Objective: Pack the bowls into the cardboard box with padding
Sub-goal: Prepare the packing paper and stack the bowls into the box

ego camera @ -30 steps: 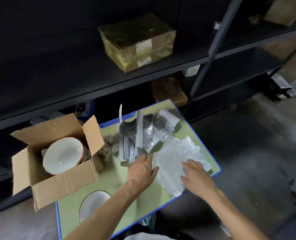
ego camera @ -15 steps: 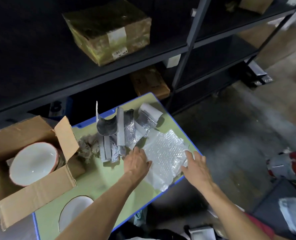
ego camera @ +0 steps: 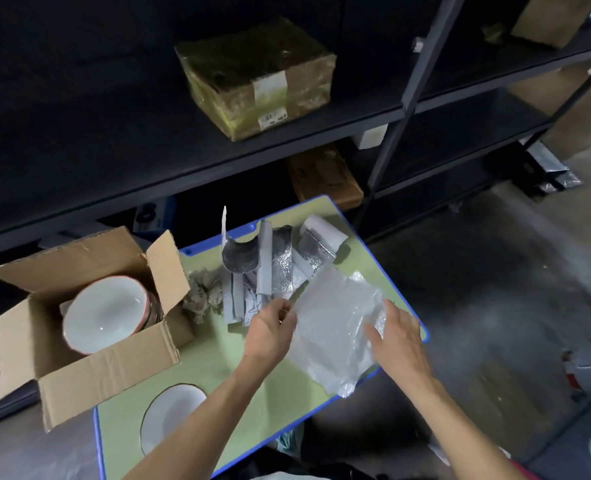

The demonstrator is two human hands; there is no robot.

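Note:
An open cardboard box point(ego camera: 90, 372) sits at the table's left edge with a white, red-rimmed bowl point(ego camera: 105, 315) tilted inside it. A second white bowl point(ego camera: 167, 415) rests on the green table point(ego camera: 218, 358), partly hidden by my left forearm. A sheet of bubble wrap point(ego camera: 335, 327) is lifted off the table at the right. My left hand point(ego camera: 271, 332) pinches its upper left edge. My right hand point(ego camera: 396, 341) grips its right side, fingers curled around the sheet.
Silver foil padding pieces point(ego camera: 276, 261) and a crumpled grey-brown wad point(ego camera: 202, 296) lie at the back of the table. Dark shelving stands behind, holding a taped box point(ego camera: 256, 77). The table's right edge drops to a concrete floor point(ego camera: 495, 289).
Both hands went from lying flat on the bubble wrap to gripping it, and the sheet has risen off the table. The camera view has shifted.

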